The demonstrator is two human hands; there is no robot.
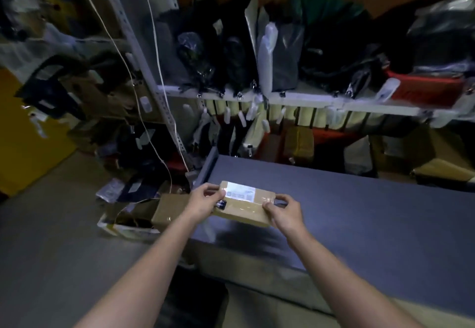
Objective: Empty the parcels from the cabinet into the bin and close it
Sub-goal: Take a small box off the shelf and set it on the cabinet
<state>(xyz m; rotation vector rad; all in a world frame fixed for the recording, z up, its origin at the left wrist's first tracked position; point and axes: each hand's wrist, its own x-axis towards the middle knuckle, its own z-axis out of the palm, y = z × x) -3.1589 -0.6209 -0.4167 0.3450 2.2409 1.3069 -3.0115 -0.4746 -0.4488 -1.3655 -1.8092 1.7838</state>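
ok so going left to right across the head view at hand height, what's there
cardboard box on the floor → left hand → brown parcel with a white label → right hand → grey flat surface

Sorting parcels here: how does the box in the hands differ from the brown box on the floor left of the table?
The held parcel carries a white label and glossy tape; the floor box shows plain brown faces. The held parcel is gripped at its ends by the left hand and right hand above the grey table; the floor box lies untouched. Both are brown cardboard.
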